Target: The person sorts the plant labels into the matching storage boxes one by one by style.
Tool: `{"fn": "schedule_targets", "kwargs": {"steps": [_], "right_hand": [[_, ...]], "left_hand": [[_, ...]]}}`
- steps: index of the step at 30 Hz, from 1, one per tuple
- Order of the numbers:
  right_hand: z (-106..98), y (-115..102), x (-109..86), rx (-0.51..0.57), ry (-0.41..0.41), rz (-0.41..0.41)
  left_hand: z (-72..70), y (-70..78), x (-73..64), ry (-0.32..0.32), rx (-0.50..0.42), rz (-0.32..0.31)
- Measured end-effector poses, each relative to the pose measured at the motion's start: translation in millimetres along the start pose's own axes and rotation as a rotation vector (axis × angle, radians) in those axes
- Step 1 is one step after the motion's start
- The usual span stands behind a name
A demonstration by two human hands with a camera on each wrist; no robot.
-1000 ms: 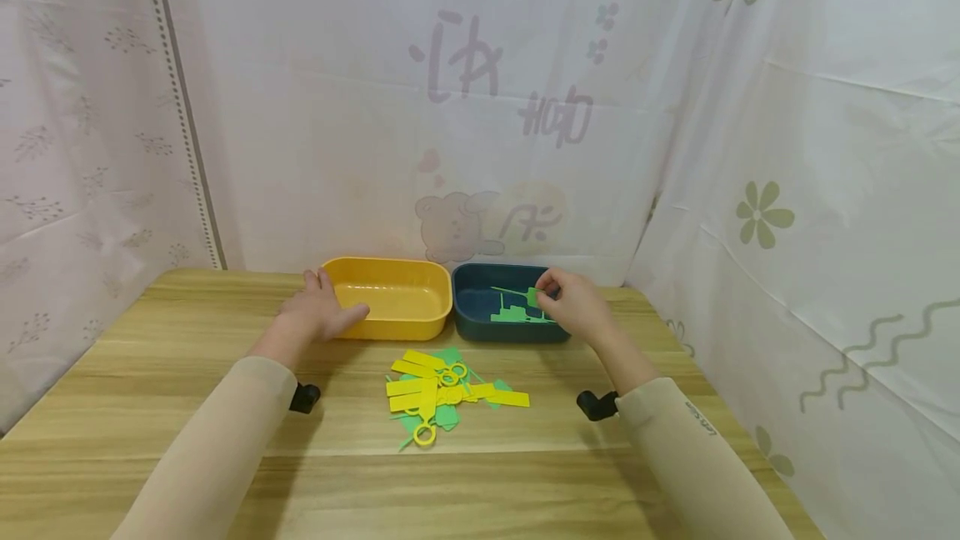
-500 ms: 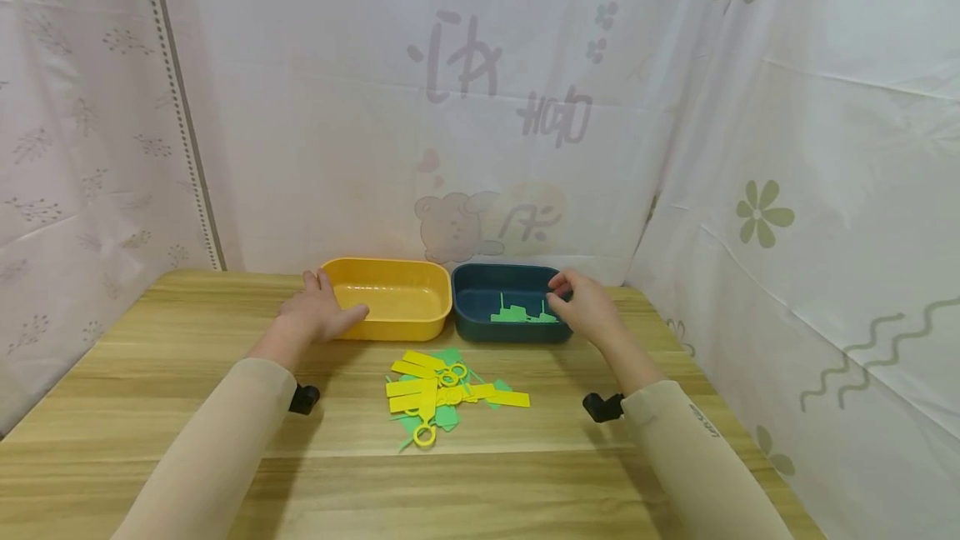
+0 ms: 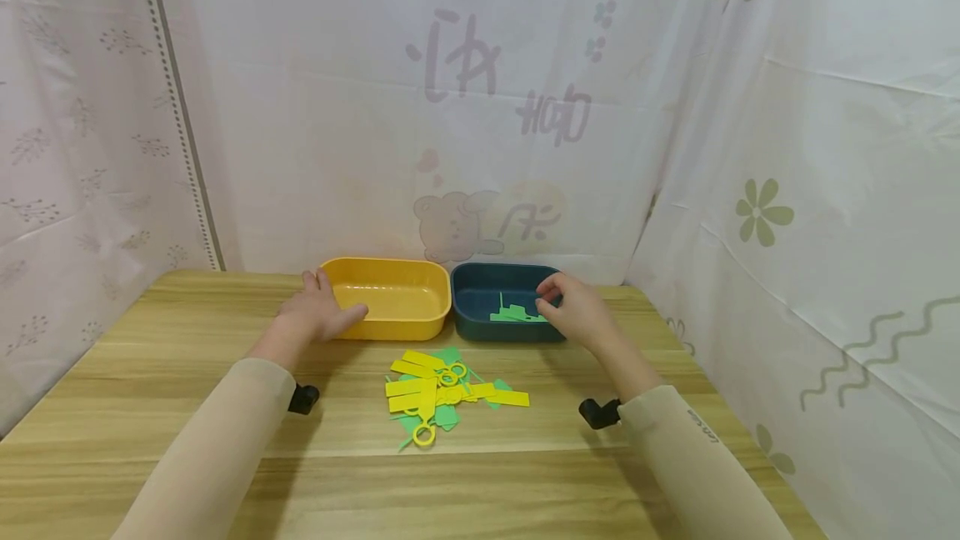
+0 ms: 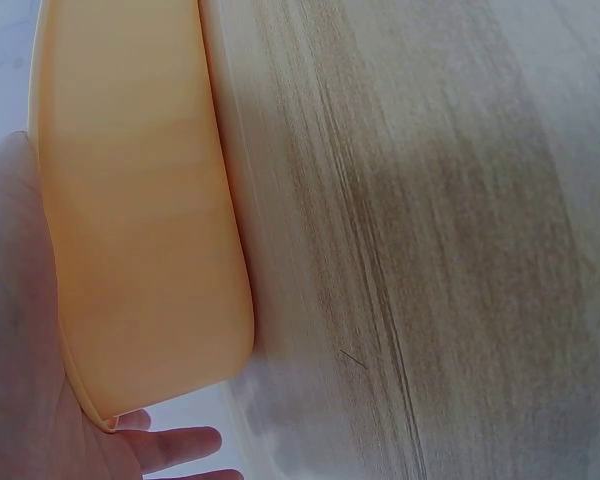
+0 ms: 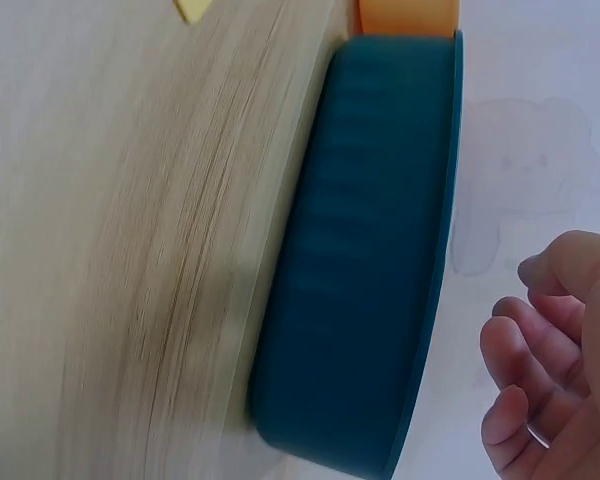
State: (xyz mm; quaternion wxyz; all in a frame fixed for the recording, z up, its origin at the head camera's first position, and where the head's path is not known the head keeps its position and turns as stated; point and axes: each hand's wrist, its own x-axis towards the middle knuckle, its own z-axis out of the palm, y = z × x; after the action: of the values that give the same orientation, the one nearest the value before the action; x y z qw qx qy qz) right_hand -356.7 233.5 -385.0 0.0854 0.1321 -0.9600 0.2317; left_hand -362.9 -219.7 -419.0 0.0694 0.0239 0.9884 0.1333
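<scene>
My left hand [image 3: 313, 312] rests at the left end of the yellow bin [image 3: 393, 330], thumb over the front rim and fingers straight along the outside. In the left wrist view the same hand [image 4: 40, 340] touches the bin's rim at the corner. Above the right end of the dark blue bin [image 3: 480, 330] is my right hand [image 3: 581, 311], its fingers loosely bent with nothing between them. Thin flat green plastic pieces [image 3: 513, 313] lie inside the blue bin, partly hidden by its front wall and my hand. The right wrist view shows that hand [image 5: 555, 350] beyond the rim.
A pile of yellow tags [image 3: 427, 397] with rings and flat strips lies on the wooden table [image 3: 450, 490] in front of the bins. Green pieces [image 3: 447, 417] show beneath and among them. Both bins stand side by side before a printed curtain [image 3: 337, 107].
My right hand has let go of a green piece over the blue bin; its fingers spread, then moved slightly left. The left hand has stayed at the yellow bin.
</scene>
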Motion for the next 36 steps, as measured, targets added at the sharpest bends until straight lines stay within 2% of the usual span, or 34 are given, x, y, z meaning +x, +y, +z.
{"fn": "schedule_targets", "kwargs": {"steps": [12,21,32,36], "right_hand": [[6.1,-33.8,-9.1,0.010,-0.067,-0.087],[19.1,-51.8,-13.1,0.025,-0.144,-0.165],[40.5,-68.5,-22.2,-0.042,-0.237,-0.179],[47.2,-72.2,-26.8,-0.059,-0.314,-0.154]], "left_hand": [[0.5,0.3,0.0,0.002,-0.002,0.002],[1.5,-0.1,1.1,0.003,-0.006,0.000],[-0.6,1.6,-2.9,0.007,-0.027,-0.004],[-0.9,1.9,-3.3,0.005,-0.023,-0.001]]}}
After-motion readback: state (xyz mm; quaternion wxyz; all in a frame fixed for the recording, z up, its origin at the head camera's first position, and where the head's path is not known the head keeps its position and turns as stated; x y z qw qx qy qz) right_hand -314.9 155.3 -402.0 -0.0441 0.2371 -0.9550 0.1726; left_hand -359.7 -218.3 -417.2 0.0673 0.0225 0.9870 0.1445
